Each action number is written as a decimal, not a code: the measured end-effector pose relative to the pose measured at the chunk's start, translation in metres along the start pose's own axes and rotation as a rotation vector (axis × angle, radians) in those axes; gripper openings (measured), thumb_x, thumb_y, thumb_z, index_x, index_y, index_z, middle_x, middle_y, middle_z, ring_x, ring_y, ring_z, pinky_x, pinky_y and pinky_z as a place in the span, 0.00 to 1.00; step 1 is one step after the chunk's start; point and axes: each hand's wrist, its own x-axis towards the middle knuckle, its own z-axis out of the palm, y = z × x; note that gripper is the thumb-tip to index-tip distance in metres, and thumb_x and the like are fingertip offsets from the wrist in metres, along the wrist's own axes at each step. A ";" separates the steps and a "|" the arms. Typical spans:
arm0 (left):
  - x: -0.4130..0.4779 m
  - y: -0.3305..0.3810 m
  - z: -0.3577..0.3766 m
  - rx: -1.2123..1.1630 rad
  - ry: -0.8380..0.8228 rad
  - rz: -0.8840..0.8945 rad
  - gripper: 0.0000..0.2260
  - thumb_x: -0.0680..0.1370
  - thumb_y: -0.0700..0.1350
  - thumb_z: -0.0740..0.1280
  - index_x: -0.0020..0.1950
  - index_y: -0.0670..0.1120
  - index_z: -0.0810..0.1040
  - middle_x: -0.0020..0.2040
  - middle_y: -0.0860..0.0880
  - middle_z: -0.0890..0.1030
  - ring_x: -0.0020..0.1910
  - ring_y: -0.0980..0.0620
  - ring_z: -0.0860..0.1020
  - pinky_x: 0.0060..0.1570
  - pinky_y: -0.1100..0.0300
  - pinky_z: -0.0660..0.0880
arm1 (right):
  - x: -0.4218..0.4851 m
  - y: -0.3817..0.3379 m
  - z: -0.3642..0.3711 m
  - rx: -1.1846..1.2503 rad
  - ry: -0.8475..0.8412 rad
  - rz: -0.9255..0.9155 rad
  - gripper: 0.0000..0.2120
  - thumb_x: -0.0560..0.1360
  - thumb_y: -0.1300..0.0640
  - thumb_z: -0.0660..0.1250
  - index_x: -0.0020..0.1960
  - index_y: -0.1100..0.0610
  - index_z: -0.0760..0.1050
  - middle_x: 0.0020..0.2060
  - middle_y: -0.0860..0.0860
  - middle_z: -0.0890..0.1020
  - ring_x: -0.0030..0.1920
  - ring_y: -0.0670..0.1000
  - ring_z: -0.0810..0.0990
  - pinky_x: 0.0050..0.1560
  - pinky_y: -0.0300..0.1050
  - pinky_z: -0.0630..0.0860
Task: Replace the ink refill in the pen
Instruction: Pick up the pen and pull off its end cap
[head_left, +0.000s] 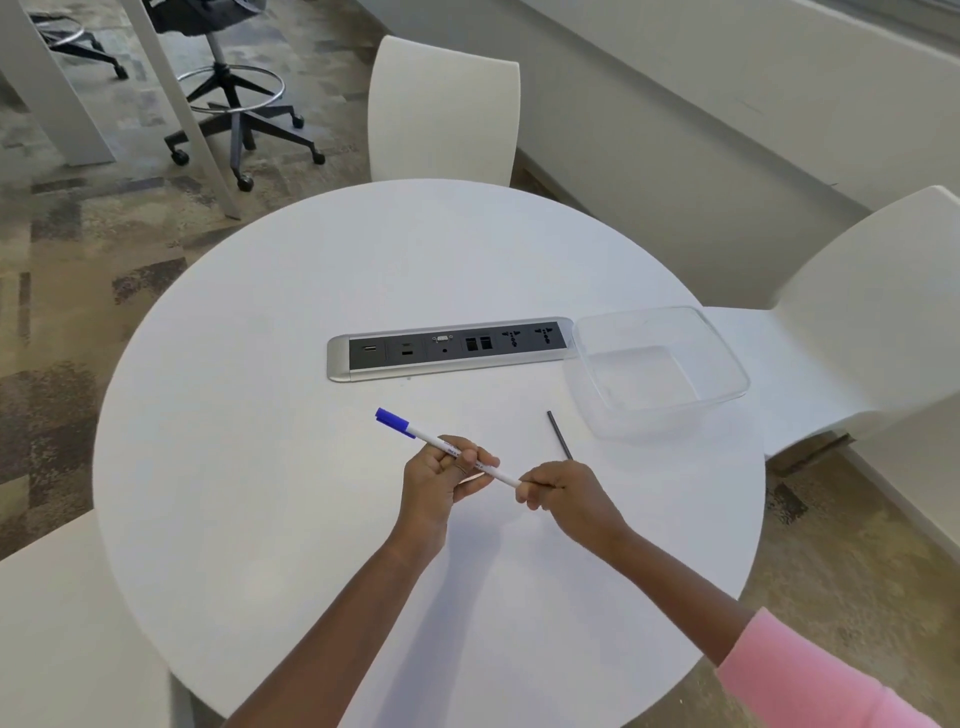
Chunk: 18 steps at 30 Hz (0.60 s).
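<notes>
The pen (427, 438) is held just above the white round bench (291, 467), a little toward 5 o'clock from the bench's middle. It lies aslant, its blue cap (392, 418) pointing to 10 o'clock and its rear end to 4 o'clock. The left hand (441, 475) grips the white barrel at mid-length, fingers (470, 457) curled round it with the thumb on top. The right hand (563, 496) meets the rear end, its fingers (530, 491) pressed together in a pinch there; a thin dark line shows at the fingertips, but what it is cannot be told.

A dark refill (559, 435) lies loose on the bench at 1 o'clock from the right hand, near it but apart. Just beyond, toward 3 o'clock on the bench, stands a clear plastic container (587, 405). One corner of it touches the end of the socket strip (452, 347) set into the bench's middle. A pink sleeve (810, 680) covers the right forearm.
</notes>
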 end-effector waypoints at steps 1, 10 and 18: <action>0.000 0.001 0.000 0.000 -0.011 -0.007 0.11 0.76 0.32 0.60 0.37 0.43 0.74 0.31 0.51 0.83 0.39 0.52 0.83 0.36 0.64 0.79 | 0.001 -0.003 -0.005 0.048 -0.059 0.034 0.14 0.72 0.69 0.61 0.31 0.57 0.77 0.26 0.49 0.74 0.31 0.47 0.70 0.35 0.38 0.66; 0.004 0.003 0.002 -0.253 0.055 -0.093 0.05 0.76 0.36 0.61 0.41 0.40 0.75 0.32 0.48 0.84 0.38 0.52 0.84 0.36 0.63 0.80 | -0.001 -0.011 -0.012 0.083 -0.049 -0.004 0.09 0.76 0.59 0.61 0.40 0.58 0.78 0.30 0.47 0.77 0.34 0.45 0.74 0.36 0.32 0.69; -0.001 -0.001 0.006 -0.398 0.114 -0.137 0.04 0.76 0.38 0.62 0.46 0.41 0.76 0.36 0.47 0.86 0.38 0.51 0.84 0.35 0.63 0.80 | -0.014 -0.004 0.016 -0.624 0.488 -0.497 0.07 0.71 0.58 0.67 0.37 0.62 0.76 0.29 0.56 0.77 0.31 0.56 0.75 0.28 0.43 0.73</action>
